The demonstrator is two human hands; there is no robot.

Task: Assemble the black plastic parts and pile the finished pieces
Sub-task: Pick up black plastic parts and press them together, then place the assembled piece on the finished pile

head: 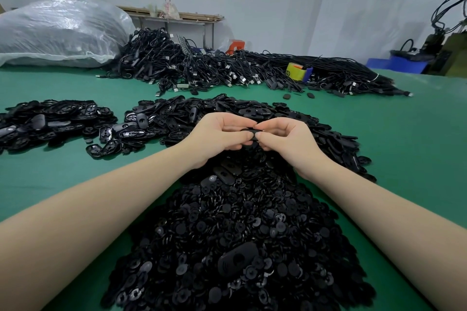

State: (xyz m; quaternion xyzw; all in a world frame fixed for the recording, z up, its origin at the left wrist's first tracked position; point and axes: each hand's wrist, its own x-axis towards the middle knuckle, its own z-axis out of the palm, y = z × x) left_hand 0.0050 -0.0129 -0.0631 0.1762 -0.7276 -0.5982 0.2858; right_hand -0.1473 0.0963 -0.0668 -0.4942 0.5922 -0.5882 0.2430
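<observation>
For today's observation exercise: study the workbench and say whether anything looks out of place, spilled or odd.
Mostly sorted heaps, but a few stray black pieces lie alone on the green table, apart from every pile. A larger oval piece sits on the heap of small round discs. Both hands, left hand and right hand, pinch one black part.

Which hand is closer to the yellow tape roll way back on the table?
Right. The right hand pinches the black part nearer the yellow tape roll, which lies beyond it, farther to the right. The left hand grips the part's other end, farther away.
</observation>
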